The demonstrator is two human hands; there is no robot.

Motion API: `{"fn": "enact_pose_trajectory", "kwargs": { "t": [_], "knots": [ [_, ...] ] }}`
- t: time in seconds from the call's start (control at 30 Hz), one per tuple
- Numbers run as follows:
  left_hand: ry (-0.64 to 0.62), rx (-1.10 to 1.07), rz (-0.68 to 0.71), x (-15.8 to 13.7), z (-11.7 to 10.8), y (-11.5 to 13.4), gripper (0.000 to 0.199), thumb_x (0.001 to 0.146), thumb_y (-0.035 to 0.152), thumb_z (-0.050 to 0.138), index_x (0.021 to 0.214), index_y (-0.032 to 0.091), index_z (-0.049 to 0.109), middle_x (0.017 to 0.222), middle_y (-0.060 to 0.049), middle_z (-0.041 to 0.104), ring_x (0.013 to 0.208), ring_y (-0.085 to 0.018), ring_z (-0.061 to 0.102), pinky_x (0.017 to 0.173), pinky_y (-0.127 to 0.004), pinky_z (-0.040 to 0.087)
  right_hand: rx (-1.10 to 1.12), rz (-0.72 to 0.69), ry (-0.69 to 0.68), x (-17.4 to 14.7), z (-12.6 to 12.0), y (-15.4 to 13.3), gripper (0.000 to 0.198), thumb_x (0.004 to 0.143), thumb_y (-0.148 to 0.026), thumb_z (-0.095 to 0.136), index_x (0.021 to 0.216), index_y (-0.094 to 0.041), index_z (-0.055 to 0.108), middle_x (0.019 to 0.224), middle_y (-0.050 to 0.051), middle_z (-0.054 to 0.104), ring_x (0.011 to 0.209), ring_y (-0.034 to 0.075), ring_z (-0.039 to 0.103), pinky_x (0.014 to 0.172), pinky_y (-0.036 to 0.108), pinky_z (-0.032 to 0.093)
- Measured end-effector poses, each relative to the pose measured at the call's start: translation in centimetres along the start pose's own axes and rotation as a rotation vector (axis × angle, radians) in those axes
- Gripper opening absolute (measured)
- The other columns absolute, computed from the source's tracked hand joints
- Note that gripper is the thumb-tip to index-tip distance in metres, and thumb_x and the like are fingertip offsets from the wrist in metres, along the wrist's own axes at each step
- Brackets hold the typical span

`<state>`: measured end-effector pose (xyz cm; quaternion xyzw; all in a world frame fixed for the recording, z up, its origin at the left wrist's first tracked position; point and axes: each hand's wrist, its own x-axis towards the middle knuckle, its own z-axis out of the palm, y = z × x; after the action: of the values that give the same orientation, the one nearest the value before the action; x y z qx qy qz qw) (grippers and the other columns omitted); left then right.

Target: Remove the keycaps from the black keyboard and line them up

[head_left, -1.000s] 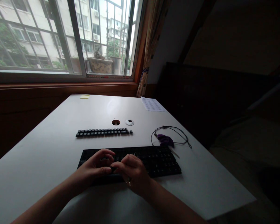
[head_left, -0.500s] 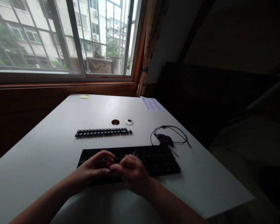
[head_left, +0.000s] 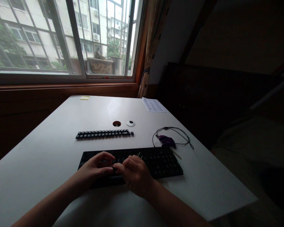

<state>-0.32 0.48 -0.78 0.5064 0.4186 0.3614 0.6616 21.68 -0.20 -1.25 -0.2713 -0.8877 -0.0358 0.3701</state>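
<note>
A black keyboard (head_left: 163, 162) lies in front of me at the near side of the table, partly hidden under both hands. My left hand (head_left: 98, 167) curves over its left half, thumb and fingertips closing around a small black keycap (head_left: 114, 169). Against that keycap rest the fingertips of my right hand (head_left: 133, 173), which is closed in a fist. Thin shiny prongs of what looks like a wire keycap puller (head_left: 139, 154) stick out above the right fist. Behind the keyboard, black keycaps (head_left: 104, 134) stand in two rows, with a single one at the right end.
A coiled black cable (head_left: 186, 135) and a purple cloth (head_left: 167, 141) lie behind the keyboard's right end, near a thin pale stick (head_left: 176, 153). Farther back are a cable hole (head_left: 116, 124), its white ring cover (head_left: 131, 123), a printed sheet (head_left: 154, 104) and a yellow note (head_left: 84, 97).
Both hands stay over the keyboard. My right fist has turned slightly, tilting the metal prongs to the right, and the fingertips have shifted a little around the keycap.
</note>
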Motion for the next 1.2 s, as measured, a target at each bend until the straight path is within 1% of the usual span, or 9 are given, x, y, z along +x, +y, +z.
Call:
{"fn": "enact_pose_trajectory", "kwargs": {
  "t": [0.23,0.47,0.63,0.8,0.93,1.1,1.2],
  "knots": [
    [0.024,0.061,0.009,-0.11,0.18,0.25,0.033,0.074,0.034,0.079,0.101,0.021,0.066,0.096,-0.003,0.066,0.091,-0.021,0.060,0.079,-0.031,0.045,-0.037,0.025,0.022,0.09,-0.06,-0.21,0.023,0.096,-0.017,0.051,0.116,-0.019,0.063,0.080,0.003,0.061,0.071,0.016,0.054,0.065,0.033,0.041],
    [0.034,0.043,0.023,0.13,0.00,-0.21,0.037,0.071,0.033,0.080,0.102,0.020,0.065,0.095,-0.004,0.066,0.091,-0.022,0.061,0.079,-0.033,0.046,-0.005,0.036,0.037,0.02,0.33,-0.11,0.022,0.096,-0.019,0.054,0.115,-0.019,0.064,0.079,0.003,0.061,0.070,0.015,0.054,0.065,0.031,0.042],
    [0.001,0.005,0.025,0.12,-0.09,-0.29,0.037,0.072,0.032,0.080,0.103,0.020,0.064,0.095,-0.004,0.066,0.087,-0.020,0.061,0.075,-0.030,0.045,0.036,0.057,0.052,0.20,0.33,-0.14,0.020,0.097,-0.019,0.051,0.110,-0.020,0.066,0.077,0.003,0.061,0.069,0.015,0.053,0.064,0.030,0.043],
    [-0.008,-0.012,0.011,-0.16,0.09,0.11,0.036,0.073,0.029,0.080,0.105,0.022,0.065,0.095,-0.002,0.064,0.088,-0.018,0.061,0.074,-0.028,0.044,0.015,0.031,0.044,0.23,0.21,-0.10,0.021,0.097,-0.018,0.051,0.111,-0.019,0.065,0.077,0.002,0.060,0.068,0.015,0.053,0.064,0.031,0.041],
    [-0.025,-0.031,0.008,-0.16,0.11,0.14,0.037,0.073,0.027,0.081,0.106,0.023,0.064,0.096,-0.002,0.064,0.088,-0.017,0.061,0.073,-0.027,0.044,0.027,0.040,0.050,0.36,0.15,-0.10,0.020,0.096,-0.018,0.051,0.111,-0.019,0.065,0.077,0.003,0.061,0.068,0.015,0.052,0.064,0.032,0.040],
    [-0.040,-0.037,-0.004,-0.13,0.12,0.04,0.040,0.074,0.028,0.080,0.110,0.022,0.062,0.098,-0.003,0.065,0.093,-0.020,0.063,0.078,-0.030,0.046,0.037,0.048,0.041,0.31,0.14,0.02,0.019,0.097,-0.018,0.051,0.109,-0.019,0.065,0.077,0.003,0.061,0.068,0.015,0.052,0.065,0.031,0.041],
    [-0.054,0.011,0.009,-0.37,0.17,0.33,0.038,0.080,0.032,0.075,0.113,0.022,0.060,0.101,-0.005,0.068,0.099,-0.022,0.063,0.086,-0.033,0.047,0.017,0.068,0.023,0.22,-0.25,0.63,0.019,0.097,-0.021,0.053,0.110,-0.021,0.066,0.078,0.003,0.061,0.070,0.016,0.053,0.066,0.032,0.042]
  ]
}}
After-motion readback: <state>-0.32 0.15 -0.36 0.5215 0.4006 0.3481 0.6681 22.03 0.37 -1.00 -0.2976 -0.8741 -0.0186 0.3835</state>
